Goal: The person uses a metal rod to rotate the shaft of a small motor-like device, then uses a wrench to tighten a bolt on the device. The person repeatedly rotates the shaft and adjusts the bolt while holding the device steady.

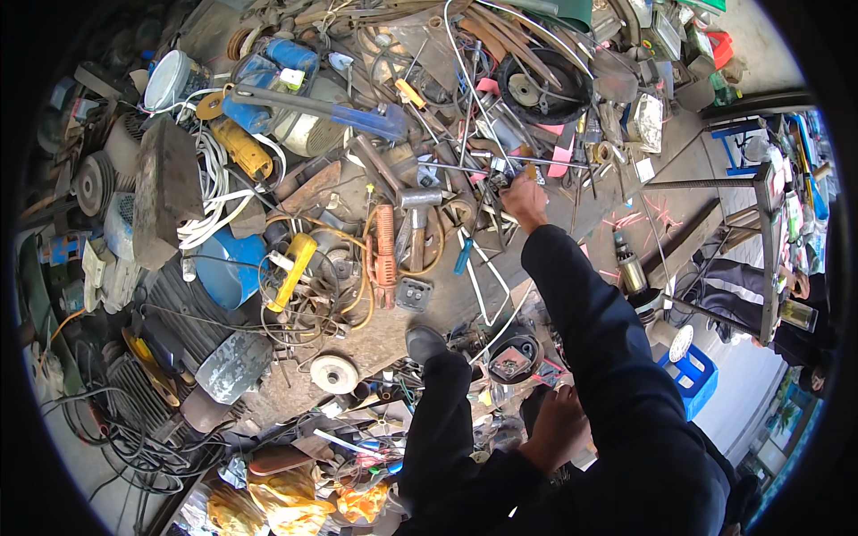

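My right hand (pixel 525 198) reaches into the cluttered workbench top, its fingers closed over small metal parts beside a long thin metal rod (pixel 456 166). What lies in its grip is too small to make out. Down near my body, my left hand (pixel 559 431) is curled closed, and its fingertips are partly hidden. Left of my right hand lies a hammer (pixel 418 198) with a metal head. An orange-red power tool (pixel 383 255) rests beyond it. A white bent-wire frame with a blue grip (pixel 463 255) lies just below my right hand.
A yellow-handled tool (pixel 293 271), a blue bucket (pixel 230 268), a large blue-headed hammer (pixel 366 118) and coiled white cable (pixel 213 183) crowd the left. A black round tub (pixel 516 355) stands below the bench edge. At right are a blue stool (pixel 693 380) and a metal frame (pixel 765 259); another person shows there.
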Action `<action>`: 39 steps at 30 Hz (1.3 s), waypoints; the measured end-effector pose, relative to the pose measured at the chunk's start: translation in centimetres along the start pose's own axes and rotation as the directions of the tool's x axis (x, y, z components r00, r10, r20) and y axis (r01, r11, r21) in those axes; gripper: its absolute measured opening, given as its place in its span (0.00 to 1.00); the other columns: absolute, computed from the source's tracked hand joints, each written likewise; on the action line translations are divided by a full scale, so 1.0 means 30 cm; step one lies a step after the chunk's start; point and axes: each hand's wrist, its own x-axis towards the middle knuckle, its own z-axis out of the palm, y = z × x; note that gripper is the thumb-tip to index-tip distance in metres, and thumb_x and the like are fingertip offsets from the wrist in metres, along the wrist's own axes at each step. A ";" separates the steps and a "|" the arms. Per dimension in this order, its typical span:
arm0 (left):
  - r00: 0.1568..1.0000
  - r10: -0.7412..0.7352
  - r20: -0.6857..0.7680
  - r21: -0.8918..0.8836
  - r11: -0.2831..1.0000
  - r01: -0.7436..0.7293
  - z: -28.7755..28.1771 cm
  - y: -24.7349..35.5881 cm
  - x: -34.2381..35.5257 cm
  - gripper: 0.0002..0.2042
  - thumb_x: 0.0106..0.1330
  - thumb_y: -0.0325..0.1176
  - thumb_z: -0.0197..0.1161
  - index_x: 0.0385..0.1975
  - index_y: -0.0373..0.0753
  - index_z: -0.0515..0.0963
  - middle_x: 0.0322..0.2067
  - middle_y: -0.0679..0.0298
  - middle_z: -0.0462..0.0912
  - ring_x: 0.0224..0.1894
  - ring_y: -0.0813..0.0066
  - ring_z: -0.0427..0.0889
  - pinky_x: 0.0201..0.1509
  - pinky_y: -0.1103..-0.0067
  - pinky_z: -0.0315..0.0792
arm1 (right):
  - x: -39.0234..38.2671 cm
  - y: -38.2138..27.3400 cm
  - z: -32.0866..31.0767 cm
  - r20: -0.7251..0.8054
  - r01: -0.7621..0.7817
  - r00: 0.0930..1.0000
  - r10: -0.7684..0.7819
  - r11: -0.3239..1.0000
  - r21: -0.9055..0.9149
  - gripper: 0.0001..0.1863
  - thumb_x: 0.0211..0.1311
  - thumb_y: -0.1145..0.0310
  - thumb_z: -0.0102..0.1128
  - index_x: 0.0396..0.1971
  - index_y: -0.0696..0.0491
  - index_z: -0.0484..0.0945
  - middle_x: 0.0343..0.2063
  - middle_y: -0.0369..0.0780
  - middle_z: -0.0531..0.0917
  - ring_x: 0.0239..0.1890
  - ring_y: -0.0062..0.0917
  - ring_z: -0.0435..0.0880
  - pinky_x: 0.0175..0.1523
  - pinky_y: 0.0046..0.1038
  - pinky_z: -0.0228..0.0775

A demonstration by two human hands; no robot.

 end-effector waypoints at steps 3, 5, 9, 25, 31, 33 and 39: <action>0.999 0.009 0.036 0.056 0.998 -0.011 0.009 0.019 0.000 0.13 0.53 0.37 0.67 0.34 0.36 0.86 0.39 0.54 0.80 0.45 0.58 0.79 0.45 0.67 0.73 | 0.004 0.007 -0.038 -0.011 0.013 1.000 -0.014 1.000 -0.011 0.21 0.60 0.58 0.63 0.46 0.60 0.79 0.42 0.56 0.87 0.46 0.52 0.87 0.52 0.47 0.80; 1.000 -0.012 0.026 0.038 0.999 0.011 0.014 0.033 0.005 0.13 0.54 0.37 0.67 0.36 0.37 0.86 0.40 0.54 0.81 0.45 0.59 0.79 0.46 0.67 0.73 | 0.000 0.011 -0.045 -0.015 0.035 0.999 -0.035 0.999 -0.014 0.20 0.61 0.58 0.62 0.44 0.59 0.80 0.42 0.55 0.87 0.45 0.52 0.87 0.52 0.48 0.80; 0.999 -0.014 -0.048 -0.149 0.989 0.007 0.025 0.049 0.018 0.15 0.56 0.37 0.66 0.40 0.37 0.85 0.40 0.56 0.81 0.44 0.61 0.80 0.45 0.67 0.73 | -0.017 0.009 -0.017 -0.008 0.039 0.999 -0.039 0.999 -0.021 0.18 0.62 0.58 0.60 0.42 0.58 0.81 0.42 0.55 0.87 0.45 0.52 0.88 0.51 0.48 0.80; 0.993 -0.106 0.046 0.122 0.987 0.100 -0.107 0.126 0.065 0.12 0.58 0.31 0.63 0.38 0.31 0.81 0.39 0.54 0.82 0.43 0.62 0.81 0.44 0.68 0.75 | -0.075 0.062 -0.159 0.213 0.340 0.933 -0.291 0.905 -0.255 0.25 0.68 0.52 0.52 0.43 0.61 0.83 0.40 0.57 0.87 0.43 0.53 0.87 0.52 0.48 0.79; 0.979 -0.204 -0.024 0.025 0.978 0.205 -0.085 0.153 0.070 0.12 0.59 0.28 0.61 0.42 0.31 0.78 0.35 0.52 0.83 0.42 0.55 0.83 0.44 0.63 0.75 | -0.200 0.274 -0.293 0.131 0.329 0.940 -0.315 0.938 -0.107 0.17 0.73 0.61 0.46 0.44 0.59 0.77 0.37 0.57 0.86 0.39 0.56 0.85 0.44 0.53 0.77; 0.963 -0.269 -0.013 0.048 0.962 0.270 -0.079 0.157 0.076 0.12 0.60 0.28 0.60 0.43 0.32 0.77 0.41 0.50 0.83 0.45 0.52 0.82 0.47 0.58 0.75 | -0.286 0.362 -0.411 0.157 0.551 0.832 -0.532 0.825 -0.125 0.13 0.72 0.66 0.46 0.42 0.58 0.77 0.36 0.55 0.85 0.37 0.56 0.84 0.42 0.52 0.77; 0.707 -0.143 -0.692 0.136 0.937 0.322 0.051 0.140 0.001 0.27 0.60 0.27 0.60 0.62 0.32 0.70 0.60 0.48 0.73 0.65 0.48 0.70 0.70 0.58 0.63 | -0.821 0.526 -0.773 0.383 0.662 0.597 -0.705 0.702 0.263 0.06 0.68 0.70 0.58 0.35 0.58 0.77 0.33 0.54 0.81 0.38 0.54 0.80 0.39 0.46 0.72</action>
